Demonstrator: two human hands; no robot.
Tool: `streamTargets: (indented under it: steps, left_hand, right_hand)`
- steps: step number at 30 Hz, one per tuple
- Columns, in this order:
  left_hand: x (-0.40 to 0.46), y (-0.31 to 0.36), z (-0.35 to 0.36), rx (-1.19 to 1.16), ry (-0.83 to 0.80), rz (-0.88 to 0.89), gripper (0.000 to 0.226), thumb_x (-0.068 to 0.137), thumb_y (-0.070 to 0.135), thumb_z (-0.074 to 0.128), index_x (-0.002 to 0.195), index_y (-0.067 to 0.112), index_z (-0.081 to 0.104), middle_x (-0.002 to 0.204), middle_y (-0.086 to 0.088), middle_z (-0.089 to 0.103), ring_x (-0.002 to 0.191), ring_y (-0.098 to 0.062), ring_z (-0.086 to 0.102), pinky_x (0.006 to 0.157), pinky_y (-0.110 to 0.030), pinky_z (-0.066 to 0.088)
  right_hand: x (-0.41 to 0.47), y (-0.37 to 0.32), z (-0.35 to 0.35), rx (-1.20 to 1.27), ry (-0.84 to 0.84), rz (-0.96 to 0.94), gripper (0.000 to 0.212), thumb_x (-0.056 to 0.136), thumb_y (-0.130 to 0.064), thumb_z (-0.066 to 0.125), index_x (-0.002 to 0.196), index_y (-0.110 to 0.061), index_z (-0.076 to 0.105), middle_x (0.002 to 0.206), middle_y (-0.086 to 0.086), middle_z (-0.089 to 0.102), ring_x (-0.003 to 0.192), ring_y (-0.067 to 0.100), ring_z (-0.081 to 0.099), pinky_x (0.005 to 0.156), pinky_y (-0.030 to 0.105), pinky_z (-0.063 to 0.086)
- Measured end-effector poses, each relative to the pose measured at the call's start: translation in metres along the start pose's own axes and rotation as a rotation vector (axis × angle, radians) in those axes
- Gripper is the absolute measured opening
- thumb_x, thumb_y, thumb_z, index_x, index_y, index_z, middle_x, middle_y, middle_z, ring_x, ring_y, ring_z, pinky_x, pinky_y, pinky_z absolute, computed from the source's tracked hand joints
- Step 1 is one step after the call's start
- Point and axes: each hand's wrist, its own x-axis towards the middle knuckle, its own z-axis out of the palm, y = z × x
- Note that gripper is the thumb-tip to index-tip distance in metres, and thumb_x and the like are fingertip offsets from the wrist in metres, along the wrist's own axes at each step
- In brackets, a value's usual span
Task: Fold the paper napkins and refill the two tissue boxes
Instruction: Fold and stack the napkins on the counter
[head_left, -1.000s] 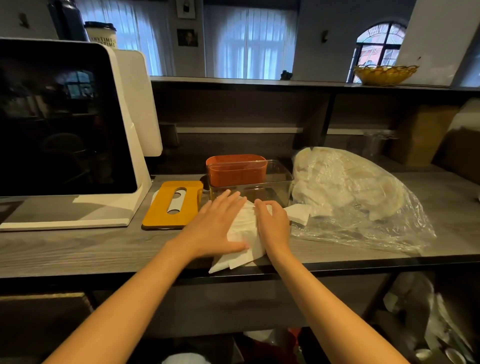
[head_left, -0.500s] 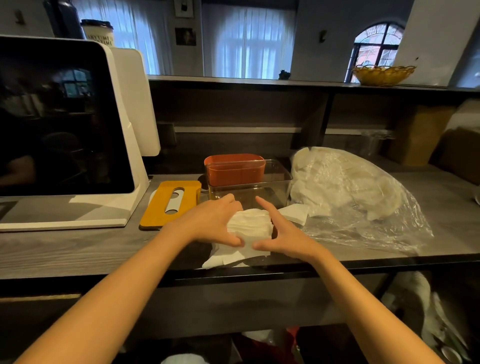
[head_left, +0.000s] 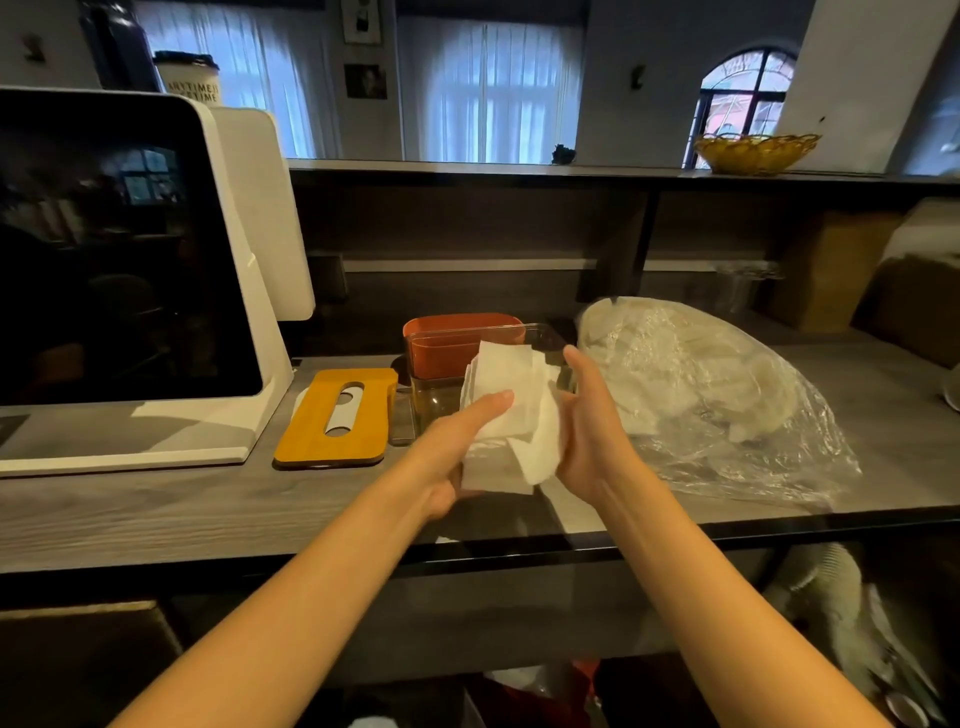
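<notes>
The left hand (head_left: 452, 447) is gripping a stack of white napkins (head_left: 511, 415), thumb lying straight across its near face and the other fingers hidden behind. The right hand (head_left: 587, 431) is pressing against the stack's right side, fingers mostly hidden behind the paper. The stack is hanging above the near edge of the counter (head_left: 156, 509), in front of a clear box (head_left: 540, 338) and an orange box (head_left: 457, 332). A yellow slotted lid (head_left: 332, 415) is lying left of them; a plastic bag of napkins (head_left: 701, 384) is sitting to the right.
</notes>
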Motion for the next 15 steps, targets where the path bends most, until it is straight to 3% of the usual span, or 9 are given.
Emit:
streamTargets:
  steps: [3, 6, 8, 10, 12, 15]
  left_hand:
    - [-0.001, -0.012, 0.012, 0.025, 0.009, -0.039, 0.036, 0.083, 0.044, 0.076, 0.113, 0.028, 0.064, 0.107, -0.008, 0.074, 0.102, -0.028, 0.070, 0.088, -0.048, 0.059]
    - [0.003, -0.016, 0.014, -0.032, 0.056, -0.021, 0.045, 0.081, 0.043, 0.078, 0.121, 0.029, 0.063, 0.112, -0.008, 0.073, 0.107, -0.029, 0.067, 0.098, -0.052, 0.054]
    - [0.003, -0.017, 0.012, -0.143, 0.102, -0.006, 0.031, 0.086, 0.037, 0.075, 0.113, 0.028, 0.063, 0.110, -0.010, 0.072, 0.106, -0.030, 0.066, 0.100, -0.051, 0.052]
    - [0.003, -0.020, 0.011, -0.202, 0.119, 0.003, 0.027, 0.087, 0.036, 0.073, 0.111, 0.029, 0.062, 0.110, -0.011, 0.071, 0.105, -0.031, 0.067, 0.099, -0.050, 0.052]
    - [0.004, -0.023, 0.011, -0.208, 0.146, 0.020, 0.030, 0.087, 0.038, 0.073, 0.113, 0.031, 0.061, 0.111, -0.010, 0.071, 0.104, -0.029, 0.067, 0.096, -0.048, 0.054]
    - [0.003, -0.024, 0.014, -0.283, 0.166, -0.007, 0.025, 0.088, 0.042, 0.071, 0.109, 0.033, 0.059, 0.112, -0.011, 0.070, 0.104, -0.030, 0.067, 0.093, -0.048, 0.056]
  right_hand:
    - [-0.005, -0.001, 0.007, -0.135, -0.024, -0.005, 0.040, 0.100, -0.058, 0.038, 0.106, -0.027, 0.063, 0.092, 0.004, 0.072, 0.082, 0.019, 0.070, 0.070, 0.031, 0.058]
    - [-0.007, -0.003, 0.006, -0.243, -0.031, 0.002, 0.041, 0.100, -0.060, 0.036, 0.114, -0.030, 0.060, 0.105, 0.005, 0.069, 0.096, 0.022, 0.067, 0.087, 0.037, 0.054]
    - [-0.009, -0.006, 0.001, -0.322, -0.008, -0.028, 0.046, 0.099, -0.060, 0.039, 0.122, -0.026, 0.060, 0.115, 0.001, 0.067, 0.104, 0.021, 0.064, 0.092, 0.038, 0.051]
    - [-0.010, -0.009, -0.005, -0.505, 0.041, -0.113, 0.042, 0.097, -0.053, 0.051, 0.122, -0.021, 0.062, 0.115, -0.004, 0.065, 0.101, 0.014, 0.062, 0.081, 0.031, 0.051]
    - [-0.011, -0.008, -0.008, -0.733, 0.053, -0.198, 0.029, 0.092, -0.044, 0.065, 0.109, -0.021, 0.065, 0.105, -0.006, 0.066, 0.088, 0.009, 0.061, 0.068, 0.023, 0.047]
    - [-0.011, -0.006, -0.010, -0.821, 0.071, -0.227, 0.016, 0.085, -0.032, 0.077, 0.093, -0.019, 0.070, 0.089, -0.006, 0.070, 0.075, 0.008, 0.068, 0.058, 0.019, 0.052]
